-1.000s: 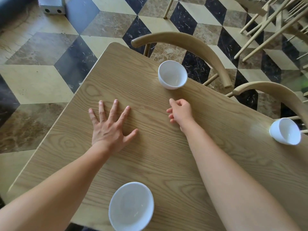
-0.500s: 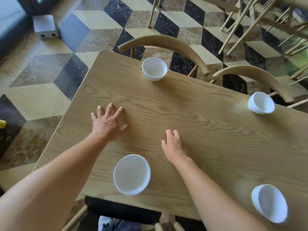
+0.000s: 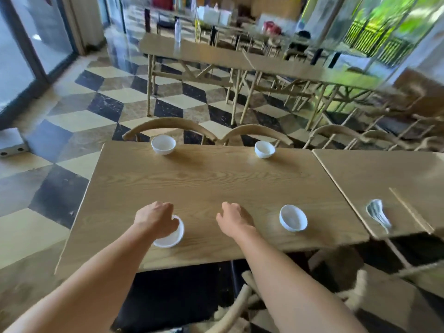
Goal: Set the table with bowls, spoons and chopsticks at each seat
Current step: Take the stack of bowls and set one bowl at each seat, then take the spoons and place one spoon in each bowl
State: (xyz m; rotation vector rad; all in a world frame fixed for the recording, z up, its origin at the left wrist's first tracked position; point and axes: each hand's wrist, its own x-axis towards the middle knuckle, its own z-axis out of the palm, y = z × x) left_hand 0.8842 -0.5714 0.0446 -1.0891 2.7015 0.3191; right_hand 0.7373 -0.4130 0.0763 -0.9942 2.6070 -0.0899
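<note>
Four white bowls stand on the wooden table (image 3: 204, 179): far left bowl (image 3: 163, 144), far right bowl (image 3: 264, 149), near right bowl (image 3: 293, 218) and near left bowl (image 3: 171, 236). My left hand (image 3: 155, 218) hangs over the near left bowl with curled fingers and covers its far rim; whether it grips the bowl is unclear. My right hand (image 3: 234, 218) rests on the table between the two near bowls, fingers loosely bent, holding nothing. Several white spoons (image 3: 377, 213) lie blurred on the adjoining table (image 3: 384, 169) to the right, beside thin pale chopsticks (image 3: 410, 211).
Two curved wooden chair backs (image 3: 168, 124) stand behind the far bowls, with more to the right. A chair with a black seat (image 3: 177, 294) sits below the near edge. Further tables (image 3: 197, 52) fill the room behind. A grey box (image 3: 12, 145) lies on the floor at left.
The view has pulled back and tilted up, now showing the whole table and room. Both hands drew back toward the near edge; the left hand went from flat on the table to over the near left bowl.
</note>
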